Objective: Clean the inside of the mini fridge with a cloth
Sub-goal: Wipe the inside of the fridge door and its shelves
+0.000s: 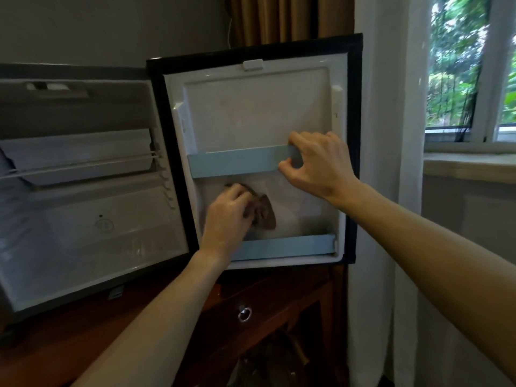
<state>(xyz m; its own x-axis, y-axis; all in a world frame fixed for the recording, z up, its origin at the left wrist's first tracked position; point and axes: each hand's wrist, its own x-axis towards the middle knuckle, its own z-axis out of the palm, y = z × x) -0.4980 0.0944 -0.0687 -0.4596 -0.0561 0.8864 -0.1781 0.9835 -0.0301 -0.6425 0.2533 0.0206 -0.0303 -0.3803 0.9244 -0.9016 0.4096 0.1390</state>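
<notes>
The mini fridge (pixel 83 213) stands open on a wooden cabinet, its white inside to the left. Its door (pixel 251 107) is swung wide, the inner white liner facing me. A brown cloth (pixel 266 212) lies against the lower part of the door liner, between two pale blue shelf rails. My left hand (pixel 227 212) holds the cloth and presses it onto the liner. My right hand (pixel 318 163) pinches the right end of the upper blue rail (pixel 237 162), thumb below and fingers over the top.
Inside the fridge a wire shelf (pixel 83 163) crosses the upper half. The lower blue rail (pixel 279 247) runs along the door's bottom. Below is a wooden drawer with a metal ring pull (pixel 245 314). A white curtain (pixel 391 135) and a window (pixel 472 65) are to the right.
</notes>
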